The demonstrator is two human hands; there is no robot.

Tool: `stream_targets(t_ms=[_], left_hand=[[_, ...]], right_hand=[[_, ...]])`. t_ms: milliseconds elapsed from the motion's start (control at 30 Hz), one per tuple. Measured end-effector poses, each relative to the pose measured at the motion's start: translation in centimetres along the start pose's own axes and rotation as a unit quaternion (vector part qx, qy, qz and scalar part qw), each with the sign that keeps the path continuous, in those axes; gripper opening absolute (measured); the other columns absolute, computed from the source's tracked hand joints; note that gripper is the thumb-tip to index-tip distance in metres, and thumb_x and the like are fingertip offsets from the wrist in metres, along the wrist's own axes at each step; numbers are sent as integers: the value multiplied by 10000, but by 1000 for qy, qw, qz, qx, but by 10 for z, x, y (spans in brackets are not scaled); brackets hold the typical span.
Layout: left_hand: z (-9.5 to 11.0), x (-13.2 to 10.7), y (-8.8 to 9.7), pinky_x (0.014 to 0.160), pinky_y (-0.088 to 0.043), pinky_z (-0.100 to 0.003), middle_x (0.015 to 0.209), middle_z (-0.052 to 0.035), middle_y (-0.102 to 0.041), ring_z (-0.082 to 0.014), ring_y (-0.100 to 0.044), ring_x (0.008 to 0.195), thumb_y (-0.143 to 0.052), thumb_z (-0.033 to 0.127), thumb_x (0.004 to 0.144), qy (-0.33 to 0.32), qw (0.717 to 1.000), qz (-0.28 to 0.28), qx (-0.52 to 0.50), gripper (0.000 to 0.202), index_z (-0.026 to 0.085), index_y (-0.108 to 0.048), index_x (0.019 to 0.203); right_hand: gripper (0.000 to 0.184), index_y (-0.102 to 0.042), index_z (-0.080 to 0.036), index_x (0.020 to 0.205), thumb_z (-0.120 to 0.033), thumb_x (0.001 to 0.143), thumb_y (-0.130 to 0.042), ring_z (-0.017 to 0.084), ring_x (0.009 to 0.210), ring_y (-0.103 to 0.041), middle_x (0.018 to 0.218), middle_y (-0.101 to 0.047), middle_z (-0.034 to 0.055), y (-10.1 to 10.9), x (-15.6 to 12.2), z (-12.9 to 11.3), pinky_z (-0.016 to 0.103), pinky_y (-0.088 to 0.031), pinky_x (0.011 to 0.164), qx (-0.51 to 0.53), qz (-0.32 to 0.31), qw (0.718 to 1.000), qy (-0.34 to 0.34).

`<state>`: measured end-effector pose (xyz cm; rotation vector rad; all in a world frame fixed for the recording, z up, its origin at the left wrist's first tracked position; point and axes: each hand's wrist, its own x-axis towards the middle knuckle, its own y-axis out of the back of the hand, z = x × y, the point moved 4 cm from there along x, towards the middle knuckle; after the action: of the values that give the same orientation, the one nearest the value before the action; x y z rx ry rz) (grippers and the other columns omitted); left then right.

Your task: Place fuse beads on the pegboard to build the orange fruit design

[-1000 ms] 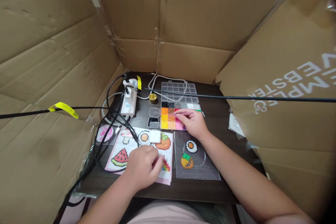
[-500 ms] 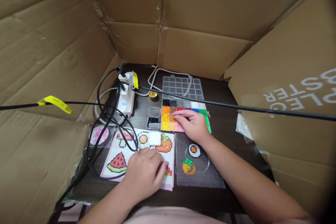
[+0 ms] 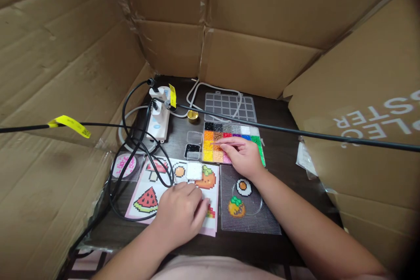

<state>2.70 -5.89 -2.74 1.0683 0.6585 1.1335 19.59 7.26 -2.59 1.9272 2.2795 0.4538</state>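
Pinched in my right hand is a pair of thin pinkish tweezers, tips over the yellow and orange compartments of a bead box. Whether a bead sits in the tips is too small to tell. My left hand rests with curled fingers on a printed pattern sheet, its fingertips partly hidden. On the clear pegboard below my right hand lie a bead fried egg and an orange bead fruit with green leaves. A small box of white beads stands on the sheet.
A small box of black beads and a gold cup stand left of the bead box. Black cables loop beside a power strip; one crosses above the bead box. Cardboard walls surround the table.
The camera view has shifted slightly. The tweezers stay over the yellow and orange beads, and my left hand keeps its place on the sheet.
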Motion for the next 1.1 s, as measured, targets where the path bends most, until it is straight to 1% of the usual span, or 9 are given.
stream_targets(t_ms=[300,533,600,633,700,800,867,967,1100], left_hand=[[0,0,1,616,-334,-345,695,-8,-605,-203,-580,682,-508,298,906,1,1000,-1,0,226,217,-560,701],[0,1,2,618,-352,-345,694,-7,-611,-195,-585,676,-504,298,908,4,1000,-4,-5,237,214,-573,697],[0,1,2,615,-356,-345,697,-6,-614,-193,-587,675,-500,295,909,3,1000,-4,-8,236,215,-577,700],[1,1,3,612,-357,-345,695,-6,-614,-193,-588,674,-499,295,909,2,1000,-4,-8,237,215,-578,699],[1,1,3,606,-359,-347,693,-7,-614,-194,-591,673,-495,295,909,2,1000,-6,-4,242,214,-578,697],[0,1,2,606,-364,-347,700,-10,-618,-197,-597,680,-482,304,916,4,1000,-14,-1,255,212,-584,701],[-1,1,1,612,-368,-346,710,-12,-623,-199,-602,691,-471,312,922,7,1000,-22,-1,266,211,-589,707],[-1,2,0,618,-366,-346,719,-14,-630,-201,-608,703,-457,320,930,12,999,-31,1,281,209,-591,710],[-1,3,1,612,-360,-344,727,-18,-641,-200,-612,700,-452,329,932,12,999,-32,7,292,204,-598,713]], right_hand=[[139,-770,-194,833,-266,800,-655,208,828,-749,883,-784,70,-1,-1,-3,317,-610,758,-18,-14,1000,-1],[141,-769,-193,840,-259,812,-646,200,826,-745,882,-783,65,-2,-2,-3,317,-605,776,-22,-4,1000,10],[129,-768,-198,831,-254,812,-653,196,827,-741,881,-782,61,-1,-3,-5,317,-603,774,-11,14,1000,19],[121,-767,-201,829,-253,812,-659,191,805,-736,877,-780,60,1,-4,-5,312,-603,751,2,32,999,22],[115,-761,-199,849,-263,816,-672,158,644,-695,834,-773,59,6,-7,-5,288,-581,599,49,73,996,20],[130,-744,-192,884,-291,820,-687,75,384,-473,772,-753,59,13,-9,-2,242,-398,355,167,111,980,10],[117,-730,-198,877,-290,811,-701,44,358,-378,785,-749,58,17,-9,1,218,-326,318,236,120,964,6],[99,-715,-204,843,-278,781,-736,29,381,-345,818,-751,58,21,-10,2,182,-313,307,289,123,949,-11],[137,-718,-184,802,-283,733,-783,21,383,-334,749,-736,51,23,-10,3,156,-310,301,329,121,935,-43]])
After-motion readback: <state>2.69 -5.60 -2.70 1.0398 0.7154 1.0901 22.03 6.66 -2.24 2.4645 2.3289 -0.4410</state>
